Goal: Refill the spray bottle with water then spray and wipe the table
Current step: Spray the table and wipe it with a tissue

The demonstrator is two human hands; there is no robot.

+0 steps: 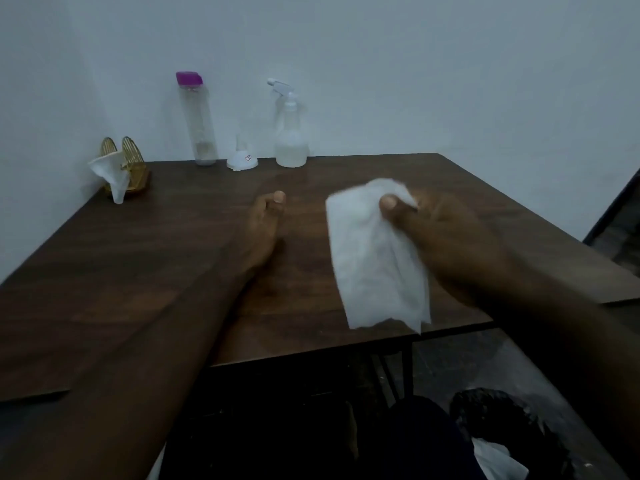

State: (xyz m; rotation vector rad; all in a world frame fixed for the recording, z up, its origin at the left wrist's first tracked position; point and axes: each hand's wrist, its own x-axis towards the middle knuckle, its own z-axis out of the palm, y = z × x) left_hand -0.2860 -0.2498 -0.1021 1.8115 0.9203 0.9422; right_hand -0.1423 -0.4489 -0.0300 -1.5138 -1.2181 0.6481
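Brown wood-grain counter is filling the view, and wiping is looking like the step in hand. The right hand is pinching a white wipe that is hanging over the near edge. The left hand is resting on the wood, relaxed and holding nothing. By the back wall the spray bottle is standing capped and partly full, so refilling is seeming done. The tall bottle and funnel are sitting beside it.
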